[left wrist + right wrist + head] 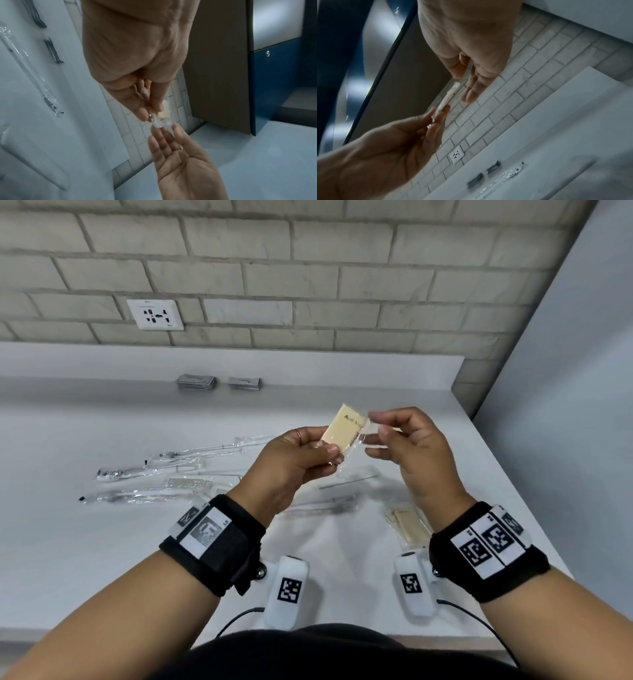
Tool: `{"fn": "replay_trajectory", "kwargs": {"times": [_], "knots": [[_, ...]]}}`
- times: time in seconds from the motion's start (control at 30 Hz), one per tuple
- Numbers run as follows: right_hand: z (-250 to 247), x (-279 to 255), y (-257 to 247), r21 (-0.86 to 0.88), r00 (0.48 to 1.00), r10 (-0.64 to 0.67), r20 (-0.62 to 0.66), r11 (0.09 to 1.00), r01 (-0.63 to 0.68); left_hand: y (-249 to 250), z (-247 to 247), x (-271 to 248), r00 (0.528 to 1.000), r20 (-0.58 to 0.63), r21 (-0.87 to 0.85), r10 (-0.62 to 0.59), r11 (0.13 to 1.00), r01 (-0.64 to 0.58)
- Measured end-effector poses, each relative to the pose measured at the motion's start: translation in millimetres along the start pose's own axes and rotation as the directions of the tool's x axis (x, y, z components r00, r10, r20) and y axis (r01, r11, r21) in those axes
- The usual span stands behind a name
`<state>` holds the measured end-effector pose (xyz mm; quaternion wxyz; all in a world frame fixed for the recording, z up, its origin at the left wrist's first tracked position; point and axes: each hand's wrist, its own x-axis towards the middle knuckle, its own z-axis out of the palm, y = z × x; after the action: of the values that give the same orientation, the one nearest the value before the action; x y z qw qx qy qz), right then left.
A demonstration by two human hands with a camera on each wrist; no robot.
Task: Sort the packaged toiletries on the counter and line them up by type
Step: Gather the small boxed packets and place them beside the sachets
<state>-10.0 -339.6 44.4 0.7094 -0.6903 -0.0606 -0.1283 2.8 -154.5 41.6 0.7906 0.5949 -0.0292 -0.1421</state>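
My left hand [322, 446] pinches a cream bath soap packet [344, 433] in clear wrap, held up above the white counter [102, 559]. My right hand [376, 433] is just right of it, fingers relaxed and spread, fingertips at the wrapper's loose end. In the left wrist view the soap packet [165, 111] sticks out past my left fingers [142, 113], with the right hand [164, 132] palm open below it. The right wrist view shows the packet [448, 96] edge-on between my right hand [462, 86] and left hand [438, 116].
Wrapped toothbrushes [164, 467] and a comb [188, 483] lie at the left. Another comb [356, 475] and a wrapped item [322, 506] sit under my hands. More soap packets [407, 523] lie near the right edge. Two grey sachet stacks [197, 381] [244, 383] stand at the back.
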Motion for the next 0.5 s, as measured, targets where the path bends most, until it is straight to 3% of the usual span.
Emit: {"fn": "replay_trajectory", "kwargs": {"times": [0.13,0.3,0.5], "knots": [[-1.1,0.4,-7.0,0.045,0.996,0.042,0.076,0.998,-0.045,-1.0,5.3,-4.3,0.997,-0.014,0.059,0.073,0.996,-0.072],[-3.0,3.0,-5.8,0.063,0.996,0.047,0.073,0.997,-0.052,-1.2,13.1,-9.4,0.976,-0.082,0.133,0.202,0.973,-0.191],[-4.5,2.0,-4.8,0.113,0.995,0.047,0.091,0.992,-0.057,-4.0,12.7,-9.1,0.971,-0.074,0.185,0.226,0.96,-0.209]]}}
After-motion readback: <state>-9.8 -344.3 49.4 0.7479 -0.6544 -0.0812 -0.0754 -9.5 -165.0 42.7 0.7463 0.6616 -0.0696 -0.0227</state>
